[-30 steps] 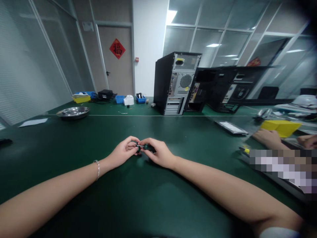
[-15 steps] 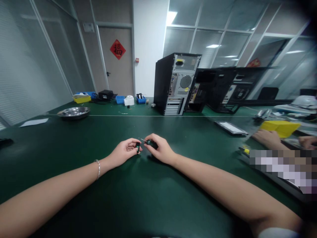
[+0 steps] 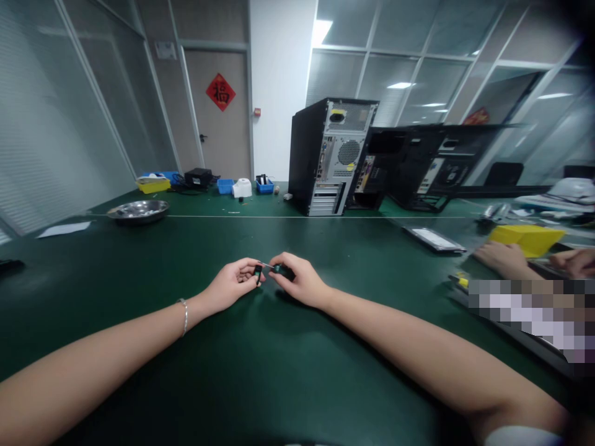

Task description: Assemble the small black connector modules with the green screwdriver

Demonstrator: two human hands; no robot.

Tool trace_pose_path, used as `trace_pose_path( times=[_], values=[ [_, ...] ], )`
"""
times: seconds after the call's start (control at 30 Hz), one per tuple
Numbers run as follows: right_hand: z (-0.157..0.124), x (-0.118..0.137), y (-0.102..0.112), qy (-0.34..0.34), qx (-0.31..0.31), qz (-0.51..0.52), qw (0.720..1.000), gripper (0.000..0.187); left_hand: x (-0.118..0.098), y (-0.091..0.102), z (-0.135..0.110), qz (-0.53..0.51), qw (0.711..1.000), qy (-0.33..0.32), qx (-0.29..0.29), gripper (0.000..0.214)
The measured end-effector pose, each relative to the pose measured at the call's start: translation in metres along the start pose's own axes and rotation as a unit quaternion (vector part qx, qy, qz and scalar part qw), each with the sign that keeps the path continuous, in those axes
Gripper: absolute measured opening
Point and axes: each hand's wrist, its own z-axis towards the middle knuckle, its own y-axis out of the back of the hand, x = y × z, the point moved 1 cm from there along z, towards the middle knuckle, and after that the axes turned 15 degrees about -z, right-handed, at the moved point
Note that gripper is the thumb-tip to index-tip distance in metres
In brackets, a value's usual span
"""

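Observation:
In the head view, my left hand (image 3: pixel 237 282) is closed on a small black-and-green piece (image 3: pixel 258 273), pinched between thumb and fingers; its exact kind I cannot make out. My right hand (image 3: pixel 300 279) grips a screwdriver by its dark handle with green on it (image 3: pixel 283 271). The thin metal shaft (image 3: pixel 267 265) points left, its tip at the top of the small piece or the fingertips beside it. Whether the tip touches the piece I cannot tell. Both hands are low over the green table (image 3: pixel 260 371), close together.
A metal bowl (image 3: pixel 139 212) sits at the left. Computer towers (image 3: pixel 334 161) stand at the back, with small blue bins (image 3: pixel 264 186) beside them. A flat drive-like box (image 3: pixel 434 240) lies at the right. Another person's hand (image 3: pixel 502 259) is near a yellow object (image 3: pixel 527 240).
The screwdriver's shaft and the small piece have come closer together; the tip now reaches the left fingertips. Both hands have shifted only slightly.

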Motion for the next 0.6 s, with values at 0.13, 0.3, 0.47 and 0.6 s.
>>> trace_pose_path(
  times=[0.13, 0.3, 0.47, 0.6],
  values=[
    [-0.0001, -0.0001, -0.0002, -0.005, 0.011, 0.006, 1.000, 0.012, 0.0011, 0.0013, 0.0005, -0.008, 1.000, -0.002, -0.013, 0.035],
    [0.0002, -0.0021, -0.0016, -0.035, 0.007, -0.008, 0.999, 0.012, 0.0053, 0.0030, 0.0022, -0.033, 0.999, -0.001, -0.029, 0.034],
    [0.0004, -0.0061, -0.0036, -0.072, -0.005, -0.011, 0.997, 0.020, 0.0062, 0.0038, 0.0032, -0.032, 0.998, 0.005, -0.047, 0.044],
    [-0.0005, -0.0052, -0.0024, -0.055, 0.020, -0.017, 0.998, 0.031, 0.0023, 0.0101, 0.0032, 0.031, 0.996, 0.000, -0.085, 0.043]
  ],
)
